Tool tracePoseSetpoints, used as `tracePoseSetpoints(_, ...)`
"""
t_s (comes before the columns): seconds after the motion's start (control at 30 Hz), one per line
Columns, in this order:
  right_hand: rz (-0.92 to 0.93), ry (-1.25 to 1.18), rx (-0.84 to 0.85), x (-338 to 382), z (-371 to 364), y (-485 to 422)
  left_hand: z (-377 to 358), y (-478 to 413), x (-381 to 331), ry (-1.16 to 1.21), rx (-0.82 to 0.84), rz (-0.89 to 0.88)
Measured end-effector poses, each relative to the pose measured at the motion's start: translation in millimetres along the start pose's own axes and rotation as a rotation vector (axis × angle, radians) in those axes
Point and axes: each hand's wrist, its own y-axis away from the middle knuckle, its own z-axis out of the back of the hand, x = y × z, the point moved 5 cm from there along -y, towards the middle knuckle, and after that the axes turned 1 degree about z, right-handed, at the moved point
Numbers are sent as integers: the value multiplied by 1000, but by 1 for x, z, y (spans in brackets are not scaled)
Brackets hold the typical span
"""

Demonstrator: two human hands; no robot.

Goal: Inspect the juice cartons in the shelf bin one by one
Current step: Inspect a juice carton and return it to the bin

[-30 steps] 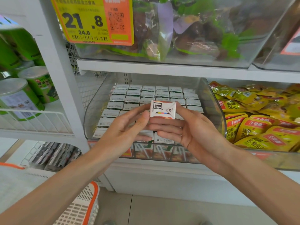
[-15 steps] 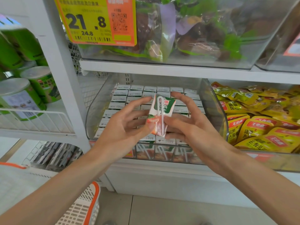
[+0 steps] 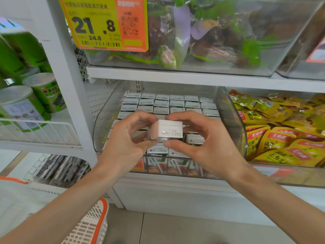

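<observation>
Left hand [image 3: 126,138], right hand [image 3: 202,143] grip carton [image 3: 167,129] over bin [image 3: 230,118] beside pouches [image 3: 281,138].

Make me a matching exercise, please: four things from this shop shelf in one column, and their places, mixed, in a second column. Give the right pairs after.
1. held juice carton
2. yellow snack pouches
3. green canisters
4. price tag

A. in front of the top clear bin
B. on the wire shelf, far left
C. gripped by the left hand and right hand
D. right of the carton bin

Pairs: 1-C, 2-D, 3-B, 4-A.
</observation>
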Motion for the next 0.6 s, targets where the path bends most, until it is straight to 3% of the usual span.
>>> tracePoseSetpoints(0.13,-64,-1,-63,-6,13,-6,-4,2,-5,24,44,-17)
tracePoseSetpoints(0.23,-131,-5,-152,-13,31,-12,2,1,-9,26,-40,-42)
tracePoseSetpoints(0.4,-187,141,-73,-22,37,-11,4,0,-8,-30,-61,-47)
tracePoseSetpoints(0.6,-130,190,-49,-19,30,-13,3,-2,-1,-81,-48,-8)
